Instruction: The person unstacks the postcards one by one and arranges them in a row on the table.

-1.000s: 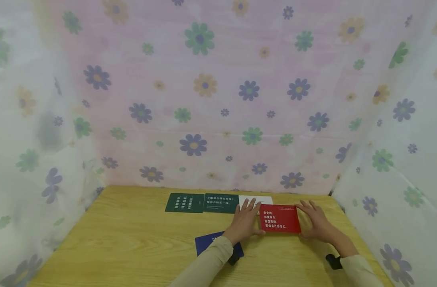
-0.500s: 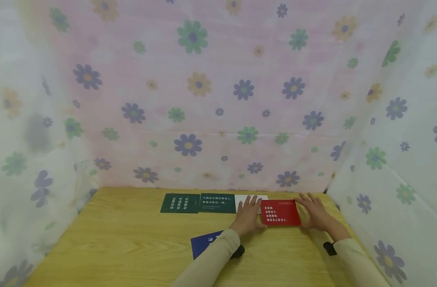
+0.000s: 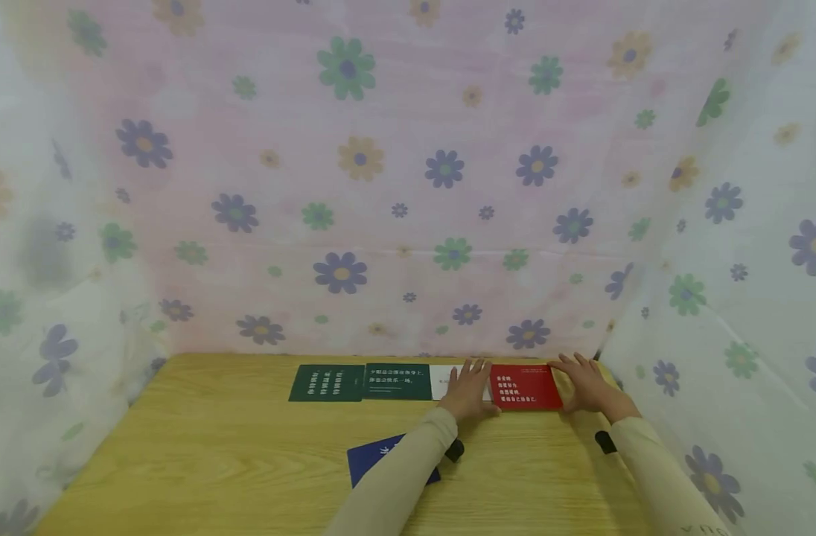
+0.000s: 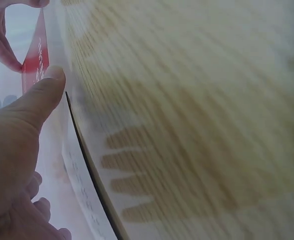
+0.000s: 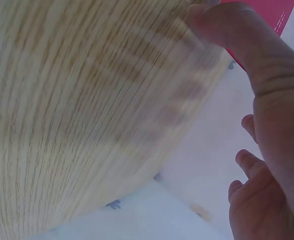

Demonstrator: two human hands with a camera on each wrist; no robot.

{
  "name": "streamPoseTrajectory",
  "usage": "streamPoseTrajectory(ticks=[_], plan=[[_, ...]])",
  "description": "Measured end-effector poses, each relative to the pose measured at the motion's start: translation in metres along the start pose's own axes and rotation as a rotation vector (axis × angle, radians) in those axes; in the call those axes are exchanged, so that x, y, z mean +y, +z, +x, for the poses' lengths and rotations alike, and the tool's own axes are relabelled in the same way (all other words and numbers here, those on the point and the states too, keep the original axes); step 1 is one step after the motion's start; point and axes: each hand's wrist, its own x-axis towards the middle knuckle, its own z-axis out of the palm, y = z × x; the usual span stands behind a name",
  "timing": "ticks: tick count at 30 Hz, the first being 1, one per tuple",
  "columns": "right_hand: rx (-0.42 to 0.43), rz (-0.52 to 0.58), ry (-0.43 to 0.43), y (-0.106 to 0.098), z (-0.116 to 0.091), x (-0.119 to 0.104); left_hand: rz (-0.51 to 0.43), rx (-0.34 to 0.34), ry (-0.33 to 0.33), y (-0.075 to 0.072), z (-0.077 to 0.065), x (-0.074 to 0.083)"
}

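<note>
A red card with white writing lies at the right end of a row of cards along the table's back. My left hand rests at its left edge, thumb near the lower corner and fingers spread over the white card, partly covering it. At the red card's right side, my right hand touches the edge with extended index finger and thumb. Further left in the row are two green cards, one with upright lettering and one with sideways lines. A blue card lies askew beneath my left forearm, partly hidden.
The wooden table meets a flowered cloth wall just behind the card row. Similar cloth hangs at the right, close to my right hand. A black strap piece shows under the right wrist.
Both hands have pushed the red card away from me toward the back, bringing it level with the row beside the white card. The view has shifted slightly right.
</note>
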Motion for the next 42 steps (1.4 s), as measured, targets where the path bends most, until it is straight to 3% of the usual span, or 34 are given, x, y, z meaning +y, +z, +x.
streamPoseTrajectory(ticks=[12, 25, 32, 42], plan=[[-0.099, 0.012, 0.087, -0.003, 0.008, 0.013, 0.000, -0.049, -0.033, 0.013, 0.026, 0.001], [-0.199, -0.010, 0.156, -0.010, 0.018, 0.007, -0.049, -0.095, -0.070, 0.006, 0.027, 0.003], [-0.255, 0.012, 0.223, -0.011, 0.027, 0.011, -0.009, -0.113, -0.070, 0.003, 0.029, 0.003], [-0.268, 0.067, 0.243, -0.004, 0.030, 0.017, -0.040, -0.106, -0.065, 0.002, 0.027, 0.002]])
